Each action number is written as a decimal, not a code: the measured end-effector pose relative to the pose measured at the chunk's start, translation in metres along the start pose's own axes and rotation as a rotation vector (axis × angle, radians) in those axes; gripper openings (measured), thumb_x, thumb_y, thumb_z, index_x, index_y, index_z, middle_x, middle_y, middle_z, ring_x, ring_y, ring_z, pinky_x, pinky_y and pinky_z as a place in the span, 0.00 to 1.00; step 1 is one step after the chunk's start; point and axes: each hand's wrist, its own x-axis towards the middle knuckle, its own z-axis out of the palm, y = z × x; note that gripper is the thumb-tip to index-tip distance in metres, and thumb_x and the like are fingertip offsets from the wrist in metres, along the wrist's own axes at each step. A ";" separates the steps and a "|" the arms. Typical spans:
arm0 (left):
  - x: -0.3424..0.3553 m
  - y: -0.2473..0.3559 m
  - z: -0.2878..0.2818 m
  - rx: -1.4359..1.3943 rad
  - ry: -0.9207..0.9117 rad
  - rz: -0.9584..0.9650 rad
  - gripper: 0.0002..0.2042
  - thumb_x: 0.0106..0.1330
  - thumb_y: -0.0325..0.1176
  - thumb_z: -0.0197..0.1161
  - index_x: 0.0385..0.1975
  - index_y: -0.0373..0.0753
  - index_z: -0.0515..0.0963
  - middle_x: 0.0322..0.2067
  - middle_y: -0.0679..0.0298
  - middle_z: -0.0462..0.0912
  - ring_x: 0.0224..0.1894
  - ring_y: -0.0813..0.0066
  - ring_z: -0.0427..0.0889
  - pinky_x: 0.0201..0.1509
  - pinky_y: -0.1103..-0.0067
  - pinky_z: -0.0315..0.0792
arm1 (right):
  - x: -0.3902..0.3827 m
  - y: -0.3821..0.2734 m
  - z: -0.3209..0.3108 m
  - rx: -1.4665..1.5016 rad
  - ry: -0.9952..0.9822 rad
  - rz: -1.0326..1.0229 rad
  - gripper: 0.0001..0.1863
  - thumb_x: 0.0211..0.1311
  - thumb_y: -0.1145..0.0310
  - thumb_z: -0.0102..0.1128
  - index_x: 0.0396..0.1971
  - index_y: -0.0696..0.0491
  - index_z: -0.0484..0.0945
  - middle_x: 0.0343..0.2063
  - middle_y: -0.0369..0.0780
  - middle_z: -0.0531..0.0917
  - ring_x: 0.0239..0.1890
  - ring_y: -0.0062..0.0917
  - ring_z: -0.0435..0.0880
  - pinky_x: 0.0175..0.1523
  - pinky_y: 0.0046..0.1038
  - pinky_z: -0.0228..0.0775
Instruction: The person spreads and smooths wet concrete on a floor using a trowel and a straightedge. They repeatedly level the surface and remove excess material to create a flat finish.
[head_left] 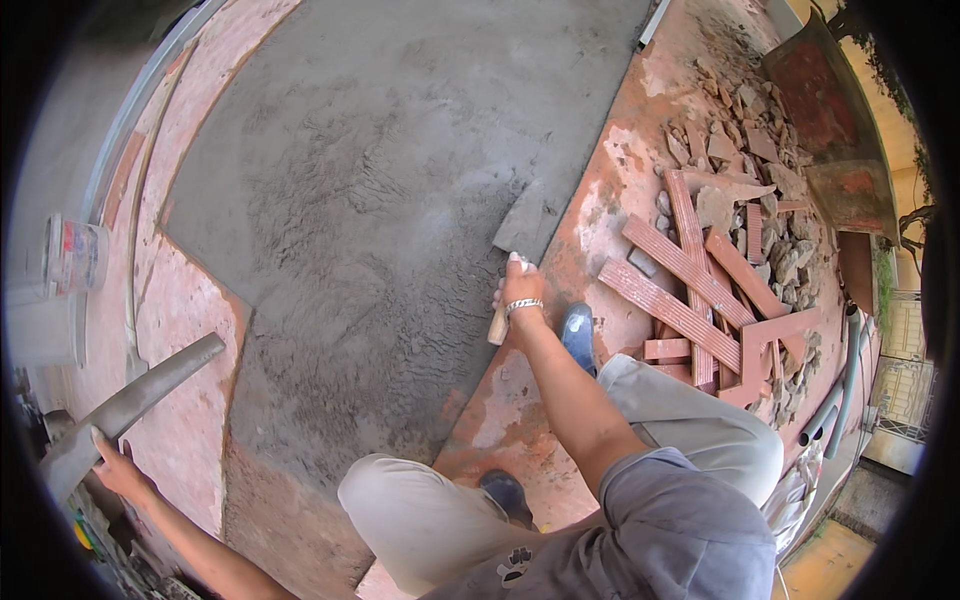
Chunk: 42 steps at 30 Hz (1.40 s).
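Observation:
My right hand (518,290) is closed round the wooden handle of a trowel (520,220), whose grey metal blade rests on the wet cement (330,180) by its right edge. At the lower left, my left hand (118,465) grips a long, grey, cement-smeared straightedge (172,375), held at a slant over the pink painted ground (190,460). The cement is smooth at the top and rough in the middle, with a browner bare patch near my knee.
Broken concrete (785,180) and pink slats (660,300) lie piled at the right, near grey pipes (852,355) and a rusty sheet (820,90). My boots (578,335) stand on the pink strip beside the cement. A clear plastic bucket (75,255) and a long-handled tool (138,290) are at the left.

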 end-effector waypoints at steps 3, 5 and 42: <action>-0.001 -0.001 -0.001 -0.004 -0.002 -0.005 0.30 0.68 0.47 0.64 0.62 0.31 0.70 0.58 0.53 0.77 0.59 0.61 0.78 0.56 0.66 0.76 | 0.037 -0.025 -0.006 0.015 0.049 0.057 0.18 0.73 0.54 0.49 0.39 0.57 0.69 0.19 0.39 0.74 0.14 0.28 0.75 0.16 0.32 0.70; -0.003 -0.001 -0.002 -0.002 -0.015 0.000 0.30 0.68 0.47 0.64 0.62 0.31 0.69 0.59 0.53 0.76 0.59 0.61 0.78 0.57 0.66 0.76 | 0.040 -0.019 0.010 -0.117 -0.028 0.052 0.20 0.72 0.53 0.49 0.40 0.58 0.70 0.20 0.41 0.76 0.15 0.29 0.77 0.17 0.33 0.71; -0.005 0.011 0.007 0.046 -0.030 0.034 0.32 0.67 0.46 0.66 0.60 0.25 0.69 0.57 0.52 0.77 0.56 0.59 0.80 0.56 0.64 0.79 | -0.097 0.152 0.024 -0.048 -0.057 0.107 0.19 0.74 0.52 0.50 0.36 0.55 0.65 0.15 0.38 0.72 0.12 0.25 0.74 0.15 0.30 0.68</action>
